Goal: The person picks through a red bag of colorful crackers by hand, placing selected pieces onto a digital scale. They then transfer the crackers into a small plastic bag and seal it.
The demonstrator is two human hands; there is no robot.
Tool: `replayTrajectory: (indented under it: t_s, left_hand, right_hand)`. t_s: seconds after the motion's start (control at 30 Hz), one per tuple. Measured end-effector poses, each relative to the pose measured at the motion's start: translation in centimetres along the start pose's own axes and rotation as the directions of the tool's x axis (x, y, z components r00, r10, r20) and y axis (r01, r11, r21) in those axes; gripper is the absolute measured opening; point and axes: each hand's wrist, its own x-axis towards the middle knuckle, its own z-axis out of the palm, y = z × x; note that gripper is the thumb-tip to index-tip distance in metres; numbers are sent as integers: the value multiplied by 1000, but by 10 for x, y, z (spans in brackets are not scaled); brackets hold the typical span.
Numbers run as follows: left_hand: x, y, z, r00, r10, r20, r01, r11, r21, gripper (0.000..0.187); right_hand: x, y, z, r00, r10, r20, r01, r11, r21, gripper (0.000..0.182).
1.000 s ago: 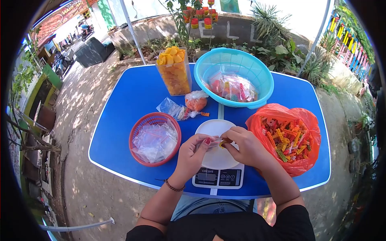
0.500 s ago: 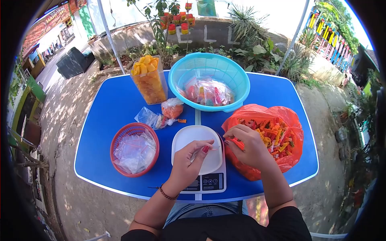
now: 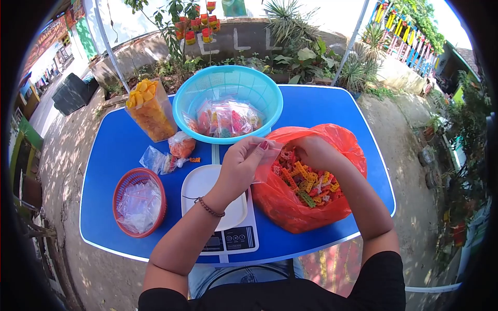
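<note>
My left hand (image 3: 243, 165) pinches a small clear plastic bag (image 3: 268, 159) between thumb and fingers, beside the rim of the red plastic bag (image 3: 290, 211). Inside that red bag lie colourful crinkled snack pieces (image 3: 310, 181), orange, yellow, red and green. My right hand (image 3: 314, 150) reaches down into the far side of the pile, its fingertips hidden among the pieces and the bag. Below my left wrist stands a white kitchen scale (image 3: 239, 239) with a square white tray (image 3: 199, 181) on top, partly covered by my forearm.
A blue basket (image 3: 267, 111) at the back holds filled clear packets. Left of the scale, a small red basket (image 3: 162, 207) contains clear bags. A tall bag of yellow chips (image 3: 150, 116) and a knotted bag of orange pieces (image 3: 181, 146) stand on the blue table (image 3: 101, 207).
My right hand has moved from above the red bag's near left edge down into the snack pieces. My left hand has shifted toward the red bag with the clear bag. The view has turned right.
</note>
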Motion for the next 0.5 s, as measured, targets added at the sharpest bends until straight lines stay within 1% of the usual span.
replayTrajectory:
  t_s: [0.03, 0.07, 0.1, 0.13, 0.17, 0.27, 0.37, 0.47, 0.5]
  left_hand:
    - [6, 6, 7, 997, -79, 15, 79, 996, -40, 22]
    - [13, 6, 10, 994, -108, 23, 108, 993, -38, 22]
    - [20, 4, 11, 990, -134, 29, 135, 990, -34, 22]
    - [24, 1, 12, 986, -164, 35, 165, 986, -30, 22]
    - [27, -4, 12, 989, -145, 37, 146, 989, -12, 22]
    - [29, -16, 12, 993, -110, 40, 108, 993, 48, 21]
    - [20, -16, 15, 995, -93, 46, 88, 991, 105, 21]
    - [8, -11, 11, 995, -65, 71, 58, 994, 95, 21]
    - [2, -6, 10, 995, -58, 82, 52, 996, 76, 20]
  right_hand:
    - [7, -7, 3, 997, 34, 73, -31, 999, -36, 25]
    - [11, -9, 4, 987, 67, 145, -56, 996, -75, 26]
    - [23, 8, 24, 996, -11, 84, 22, 991, -132, 26]
    - [46, 38, 61, 995, -92, 29, 96, 977, -193, 27]
    - [57, 54, 83, 985, -173, -21, 163, 953, -255, 27]
    - [39, 4, 54, 987, 7, -158, -6, 1000, 9, 28]
    - [34, 15, 56, 997, 50, -52, -54, 995, -79, 22]
    - [2, -22, 20, 999, 33, -37, -42, 954, -297, 18]
    - [-6, -36, 8, 997, 76, -1, -73, 953, -294, 15]
